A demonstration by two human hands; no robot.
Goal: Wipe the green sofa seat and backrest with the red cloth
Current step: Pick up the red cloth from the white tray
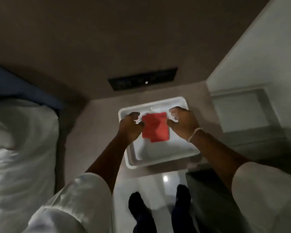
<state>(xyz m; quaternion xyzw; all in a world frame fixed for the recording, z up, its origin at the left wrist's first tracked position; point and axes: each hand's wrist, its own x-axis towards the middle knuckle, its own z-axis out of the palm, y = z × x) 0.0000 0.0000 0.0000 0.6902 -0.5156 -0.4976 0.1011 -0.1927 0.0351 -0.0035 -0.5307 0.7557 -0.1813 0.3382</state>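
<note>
A folded red cloth (155, 127) lies flat inside a white tray (165, 155) on a beige surface in the middle of the head view. My left hand (130, 126) hovers at the cloth's left edge, fingers curled and apart, thumb close to the cloth. At the cloth's right edge is my right hand (181, 122), also with fingers spread and curled, a chain bracelet on its wrist. Neither hand grips the cloth. A dark green cushion-like surface (207, 197), possibly the sofa, shows at lower right, partly hidden by my right arm.
A bed with white bedding (22, 140) fills the left side. A dark panel (143, 80) is set in the wall behind the tray. A white cabinet or counter (252, 98) stands on the right. My feet (160, 209) stand on a glossy floor below.
</note>
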